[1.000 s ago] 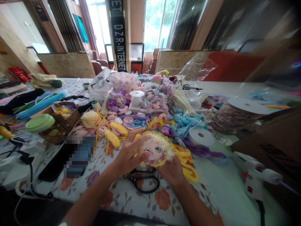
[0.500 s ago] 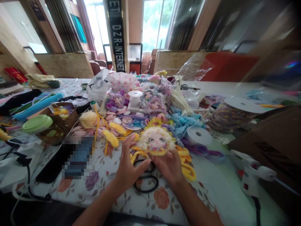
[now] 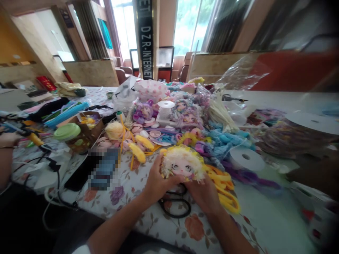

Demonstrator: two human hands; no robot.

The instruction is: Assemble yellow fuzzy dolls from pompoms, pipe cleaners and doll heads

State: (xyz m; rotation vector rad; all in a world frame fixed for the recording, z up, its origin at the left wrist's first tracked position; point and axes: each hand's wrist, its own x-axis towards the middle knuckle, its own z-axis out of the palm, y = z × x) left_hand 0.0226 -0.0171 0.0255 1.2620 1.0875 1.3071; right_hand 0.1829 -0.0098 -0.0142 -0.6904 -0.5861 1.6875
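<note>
A doll head (image 3: 182,165) with fluffy cream hair, a yellow frill and a painted face is held between my two hands. My left hand (image 3: 159,180) wraps its left side, the thumb along the lower edge. My right hand (image 3: 202,190) grips it from below right, its fingers mostly hidden behind the head. Black-handled scissors (image 3: 176,208) lie under my hands on the flowered tablecloth (image 3: 143,225); their blades are hidden. Yellow fuzzy strips (image 3: 227,197) are beside my right hand, and two yellow fuzzy pieces (image 3: 137,151) lie to the left.
Behind my hands are several decorated doll heads (image 3: 189,118), a white spool (image 3: 247,158) and blue mesh (image 3: 222,139). A phone (image 3: 104,169), partly pixelated, and a green-lidded cup (image 3: 67,132) lie left. A blurred glue gun (image 3: 315,208) stands right. Another person's arm (image 3: 6,155) shows at far left.
My left hand has closed from an open pose beside the doll head onto its left side. The view has turned left, bringing another person's arm into sight.
</note>
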